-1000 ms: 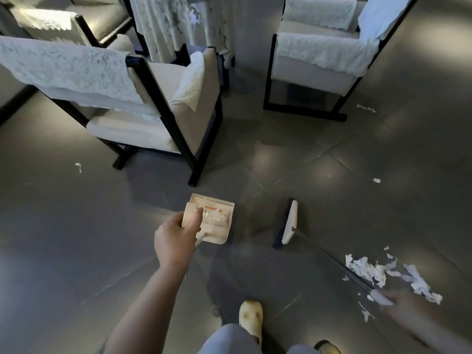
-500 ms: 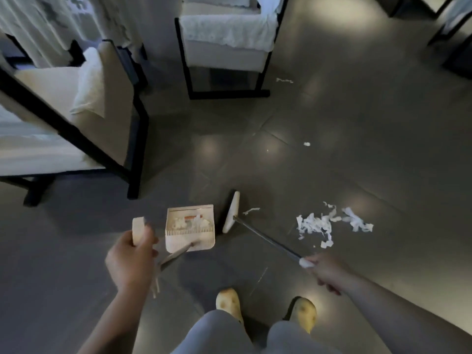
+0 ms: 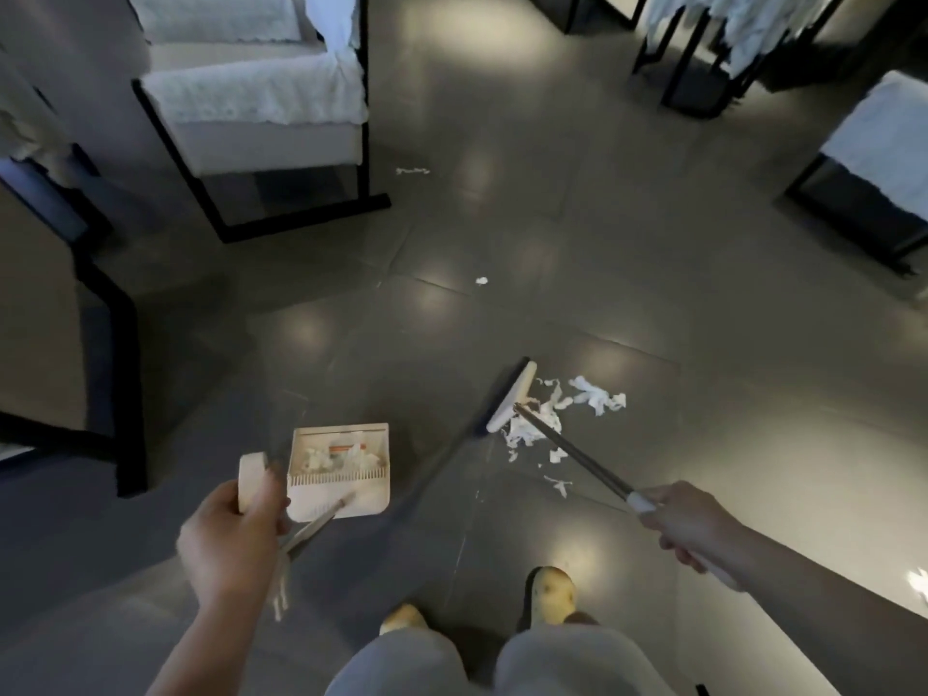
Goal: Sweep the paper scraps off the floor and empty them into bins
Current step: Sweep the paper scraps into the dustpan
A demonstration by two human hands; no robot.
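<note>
Right hand (image 3: 688,519) grips broom (image 3: 512,396) handle, left hand (image 3: 228,540) grips dustpan (image 3: 341,474) handle; risk: pan tilts, spilling scraps (image 3: 557,409).

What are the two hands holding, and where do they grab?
The left hand grips the dustpan by its handle top. The right hand grips the broom near its pole's end.

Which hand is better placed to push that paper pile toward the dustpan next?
Right. The right hand holds the broom, whose head touches the paper pile; the left hand holds the dustpan.
</note>
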